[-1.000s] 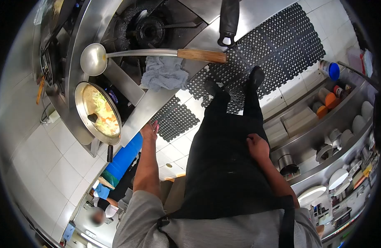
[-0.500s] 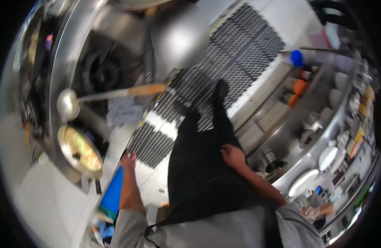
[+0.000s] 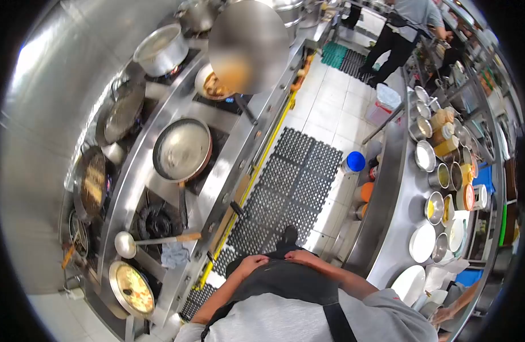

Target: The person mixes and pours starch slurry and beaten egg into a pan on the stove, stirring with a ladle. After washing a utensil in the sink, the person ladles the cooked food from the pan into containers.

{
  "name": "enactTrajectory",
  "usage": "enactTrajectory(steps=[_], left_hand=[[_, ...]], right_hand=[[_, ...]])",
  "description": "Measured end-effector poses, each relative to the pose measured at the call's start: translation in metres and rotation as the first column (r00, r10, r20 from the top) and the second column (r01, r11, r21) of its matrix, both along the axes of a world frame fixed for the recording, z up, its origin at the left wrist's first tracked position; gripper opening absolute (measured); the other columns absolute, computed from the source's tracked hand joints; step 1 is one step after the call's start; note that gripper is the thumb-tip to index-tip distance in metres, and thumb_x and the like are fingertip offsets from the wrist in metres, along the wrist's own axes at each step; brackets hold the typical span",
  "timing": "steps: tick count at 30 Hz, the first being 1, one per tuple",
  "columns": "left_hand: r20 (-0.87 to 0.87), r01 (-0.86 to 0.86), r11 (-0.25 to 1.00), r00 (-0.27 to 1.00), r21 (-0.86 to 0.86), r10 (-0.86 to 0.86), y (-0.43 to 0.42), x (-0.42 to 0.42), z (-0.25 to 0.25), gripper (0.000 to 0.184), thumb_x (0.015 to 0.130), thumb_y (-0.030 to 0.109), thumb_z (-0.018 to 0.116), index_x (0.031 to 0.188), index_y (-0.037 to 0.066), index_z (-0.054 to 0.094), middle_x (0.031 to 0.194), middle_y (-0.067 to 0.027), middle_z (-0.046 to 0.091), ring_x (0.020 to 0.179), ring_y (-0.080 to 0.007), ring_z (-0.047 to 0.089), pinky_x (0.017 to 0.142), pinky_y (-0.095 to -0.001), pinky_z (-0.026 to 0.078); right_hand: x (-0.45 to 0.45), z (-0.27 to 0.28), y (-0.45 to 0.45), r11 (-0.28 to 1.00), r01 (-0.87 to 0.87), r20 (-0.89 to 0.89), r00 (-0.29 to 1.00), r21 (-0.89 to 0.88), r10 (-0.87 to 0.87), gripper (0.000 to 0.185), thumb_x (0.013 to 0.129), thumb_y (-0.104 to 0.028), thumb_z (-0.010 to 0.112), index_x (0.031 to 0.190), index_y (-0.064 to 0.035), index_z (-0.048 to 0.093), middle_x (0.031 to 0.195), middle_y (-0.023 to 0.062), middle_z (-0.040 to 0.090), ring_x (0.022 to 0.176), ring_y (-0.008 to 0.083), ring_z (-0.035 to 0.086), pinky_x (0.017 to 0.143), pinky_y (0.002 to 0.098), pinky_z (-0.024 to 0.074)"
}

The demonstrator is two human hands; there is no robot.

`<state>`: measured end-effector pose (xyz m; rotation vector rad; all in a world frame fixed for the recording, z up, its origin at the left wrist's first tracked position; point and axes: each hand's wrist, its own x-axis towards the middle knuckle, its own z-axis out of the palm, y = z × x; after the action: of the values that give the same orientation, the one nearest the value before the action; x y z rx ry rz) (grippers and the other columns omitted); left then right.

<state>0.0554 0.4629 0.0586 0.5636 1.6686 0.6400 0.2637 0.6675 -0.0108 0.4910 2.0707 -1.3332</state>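
Observation:
My left hand is at the waist, its fingers curled in against the black apron. Beside it, my right hand is also closed at the apron's upper fold; a small gap separates the two. The fingertips of both are small and partly hidden in the dark cloth. To the left on the stove, a pan of food stands near a ladle with a wooden handle and a grey cloth. Neither hand touches these.
A frying pan, a large pot and a pan with brown food stand on the stove. Bowls and plates line the right counter. A person stands far ahead; another person's arm shows lower right.
The view has swung up and forward, showing more of the stove and aisle. My left hand has come from beside the stove to the apron. My right hand has moved in close to it.

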Motion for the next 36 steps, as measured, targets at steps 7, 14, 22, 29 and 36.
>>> enactTrajectory(steps=[7,14,22,29,36], left_hand=[[-0.368,0.639,0.749,0.664,-0.173,-0.651,0.124,-0.072,0.040,0.054,0.097,0.052,0.065,0.131,0.010,0.071,0.138,-0.0161,0.066,0.125,-0.0297,0.064,0.108,-0.0382,0.047],[-0.253,0.670,0.743,0.716,-0.016,-0.651,0.205,-0.094,0.016,0.076,0.098,0.053,0.062,0.159,0.014,0.038,0.161,-0.0326,0.031,0.154,-0.0453,0.023,0.124,-0.0455,0.028],[-0.171,0.878,0.478,0.467,-0.027,-0.867,0.411,-0.146,0.022,0.044,0.093,0.027,0.065,0.132,0.006,0.069,0.131,-0.0199,0.069,0.123,-0.0320,0.066,0.106,-0.0394,0.050],[-0.259,0.854,0.490,0.520,0.175,-0.814,0.557,-0.153,0.082,0.047,0.093,0.031,0.068,0.130,0.002,0.068,0.128,-0.0232,0.068,0.120,-0.0350,0.066,0.104,-0.0397,0.050],[-0.077,0.885,0.437,0.452,0.159,-0.889,0.618,-0.155,0.073,0.051,0.097,0.033,0.067,0.133,-0.003,0.064,0.128,-0.0234,0.069,0.121,-0.0357,0.066,0.104,-0.0399,0.049]], right_hand=[[0.113,-0.012,0.073,0.988,0.059,-0.002,0.998,-0.144,-0.060,0.047,0.096,-0.041,0.060,0.127,-0.0071,0.069,0.126,0.0177,0.070,0.117,0.0350,0.065,0.098,0.0442,0.0498],[0.193,-0.031,0.067,0.894,0.440,0.186,0.889,-0.089,-0.419,0.045,0.090,-0.042,0.064,0.115,-0.0058,0.073,0.113,0.0200,0.072,0.103,0.0353,0.069,0.090,0.0463,0.0514],[0.172,-0.104,0.128,0.748,0.615,0.262,0.700,0.252,-0.664,0.043,0.087,-0.047,0.064,0.091,-0.0059,0.078,0.092,0.0179,0.076,0.085,0.0338,0.073,0.081,0.0476,0.0539],[0.052,-0.006,0.280,0.495,0.652,-0.169,0.686,0.575,-0.707,0.041,0.099,-0.040,0.052,0.100,-0.0060,0.076,0.090,0.0187,0.074,0.091,0.0390,0.070,0.083,0.0489,0.0538],[-0.007,0.073,0.510,0.391,0.836,-0.418,0.536,0.385,-0.734,0.020,0.098,-0.021,0.063,0.111,-0.0071,0.070,0.094,0.0090,0.071,0.079,0.0171,0.068,0.069,0.0356,0.0547]])
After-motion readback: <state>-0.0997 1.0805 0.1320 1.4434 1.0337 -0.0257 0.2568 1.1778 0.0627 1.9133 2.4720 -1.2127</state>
